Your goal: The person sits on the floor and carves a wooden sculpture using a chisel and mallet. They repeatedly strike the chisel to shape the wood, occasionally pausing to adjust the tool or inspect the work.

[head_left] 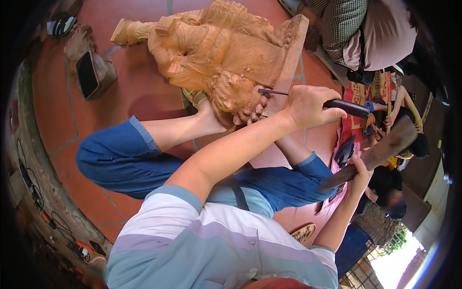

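Note:
A large carved wooden figure (216, 45) lies on its side on the floor, close in front of my crossed legs. My left hand (310, 105) is closed around a chisel (349, 107) with a dark handle. Its thin blade points left, the tip at the rounded carved knobs near the figure's lower edge. Lower and to the right, my right hand (360, 171) grips a dark wooden mallet (387, 147), held away from the chisel's handle end. One bare foot (211, 117) of mine rests against the carving.
A dark-screened phone (86, 74) leans on a wood block (107, 72) at the left. Cables (50, 216) run along the left edge. A person (370, 38) sits at the far right; other people work beyond a red mat (355, 115). A striped sandal (61, 26) lies far left.

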### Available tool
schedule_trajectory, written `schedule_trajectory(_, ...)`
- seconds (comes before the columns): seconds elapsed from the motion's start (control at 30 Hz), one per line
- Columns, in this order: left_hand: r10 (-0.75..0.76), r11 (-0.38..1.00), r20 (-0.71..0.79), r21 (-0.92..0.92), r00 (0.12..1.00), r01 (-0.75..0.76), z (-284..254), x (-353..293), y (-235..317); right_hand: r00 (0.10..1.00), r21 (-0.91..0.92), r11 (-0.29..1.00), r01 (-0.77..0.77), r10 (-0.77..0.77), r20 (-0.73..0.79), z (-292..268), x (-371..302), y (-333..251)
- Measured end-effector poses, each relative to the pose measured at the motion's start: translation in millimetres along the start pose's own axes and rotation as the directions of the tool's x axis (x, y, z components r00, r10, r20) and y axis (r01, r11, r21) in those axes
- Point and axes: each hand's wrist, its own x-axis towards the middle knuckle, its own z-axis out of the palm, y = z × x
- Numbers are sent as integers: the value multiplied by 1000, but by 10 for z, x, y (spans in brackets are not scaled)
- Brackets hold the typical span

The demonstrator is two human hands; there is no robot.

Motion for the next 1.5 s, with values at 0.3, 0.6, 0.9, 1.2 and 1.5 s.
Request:
schedule_trajectory(0.3, 13, 1000, -32, -15, 999, -13, -36, 3, 3, 1000, 77, 997, -30, 29, 6, 125, -94, -89)
schedule_trajectory(0.6, 14, 1000, -16, -20, 1000, -14, -57, -19, -2, 1000, -71, 997, 26, -25, 9, -16, -45, -63)
schedule_trajectory(0.9, 21, 999, -45, -45, 999, -24, -99, -28, 10, 999, 44, 999, 32, -32, 0, 64, -166, -125)
schedule_trajectory(1.2, 11, 997, -20, -76, 1000, -13, -203, -46, 12, 996, -207, 975, 79, -70, 51, 70, -227, -38)
schedule_trajectory(1.5, 310, 951, -9, 1, 951, -310, -303, -47, 29, 992, -285, 953, 105, -82, 91, 79, -299, -121)
